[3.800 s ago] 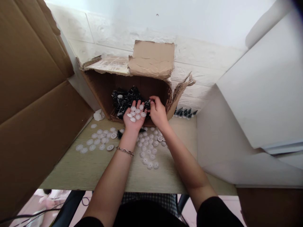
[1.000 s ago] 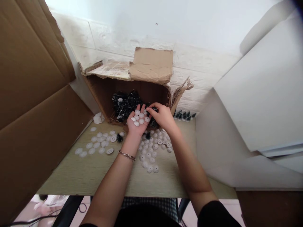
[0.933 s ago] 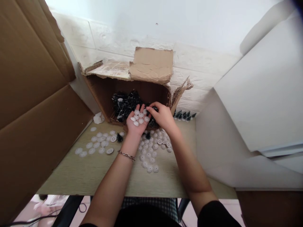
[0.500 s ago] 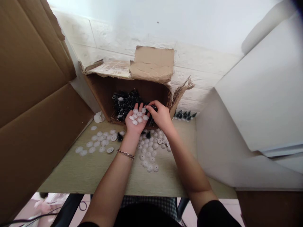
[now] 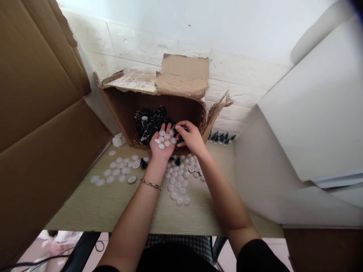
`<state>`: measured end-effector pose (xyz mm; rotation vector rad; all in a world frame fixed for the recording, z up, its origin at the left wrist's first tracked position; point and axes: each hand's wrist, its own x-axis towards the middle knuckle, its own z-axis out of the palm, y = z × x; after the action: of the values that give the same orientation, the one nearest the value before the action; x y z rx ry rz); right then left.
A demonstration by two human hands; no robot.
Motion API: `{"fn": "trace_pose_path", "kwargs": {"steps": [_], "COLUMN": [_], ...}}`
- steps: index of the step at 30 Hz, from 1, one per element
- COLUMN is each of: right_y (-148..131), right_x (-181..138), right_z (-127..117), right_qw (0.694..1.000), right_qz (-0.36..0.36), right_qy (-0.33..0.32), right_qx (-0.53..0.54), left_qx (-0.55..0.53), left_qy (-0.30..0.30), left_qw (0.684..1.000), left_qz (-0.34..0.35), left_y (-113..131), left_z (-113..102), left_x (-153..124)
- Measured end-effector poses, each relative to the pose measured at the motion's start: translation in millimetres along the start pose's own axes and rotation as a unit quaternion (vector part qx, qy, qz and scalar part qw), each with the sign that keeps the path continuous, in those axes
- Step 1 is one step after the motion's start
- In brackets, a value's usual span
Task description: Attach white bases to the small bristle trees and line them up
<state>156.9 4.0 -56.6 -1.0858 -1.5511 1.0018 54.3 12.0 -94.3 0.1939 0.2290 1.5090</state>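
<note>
My left hand (image 5: pixel 163 148) is palm up in front of the torn cardboard box (image 5: pixel 116 122), cupping several small white plastic discs (image 5: pixel 167 143) on its palm and fingers. Just right of it, my right hand (image 5: pixel 190 136) is in a pinch, thumb and forefinger together beside the left fingertips; whatever they hold is too small to make out. Dark bottle-brush miniature trees (image 5: pixel 151 122) with whitish tips are heaped inside the box behind both hands. More white discs (image 5: pixel 178 185) lie in loose groups on the table below and to the left of my wrists.
A row of small trees on white bases (image 5: pixel 222 138) stands right of the box. Two loose trees lie near the box front, one being a dark tree (image 5: pixel 143 164). Cardboard (image 5: pixel 42 170) walls the left side; a white panel (image 5: pixel 312 94) rises at right. The table (image 5: pixel 113 207) ends near my body.
My right hand has shifted slightly right, its thumb and forefinger now a little farther from the discs, and its lower fingers have spread somewhat. My left hand and its discs stay nearly still.
</note>
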Motion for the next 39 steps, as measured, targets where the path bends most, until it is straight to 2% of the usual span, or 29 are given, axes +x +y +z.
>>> {"fn": "trace_pose_path", "kwargs": {"steps": [11, 18, 27, 39], "right_y": [-11, -18, -23, -15], "right_x": [-4, -5, -7, -4], "right_z": [-7, -11, -5, 0], "right_qw": [0.998, 0.999, 0.995, 0.993], "right_qz": [0.045, 0.035, -0.024, -0.025], "right_qy": [-0.037, 0.010, 0.073, 0.085], "right_qx": [-0.012, 0.000, 0.066, 0.074], "left_qx": [0.025, 0.017, 0.007, 0.014], "left_qy": [-0.019, -0.025, -0.032, -0.038], "left_qw": [0.999, 0.999, 0.999, 0.999], "left_qz": [-0.007, -0.011, -0.030, -0.028], "left_y": [0, -2, -1, -3], "left_z": [-4, -4, -1, -1], "left_x": [1, 1, -2, -3]}}
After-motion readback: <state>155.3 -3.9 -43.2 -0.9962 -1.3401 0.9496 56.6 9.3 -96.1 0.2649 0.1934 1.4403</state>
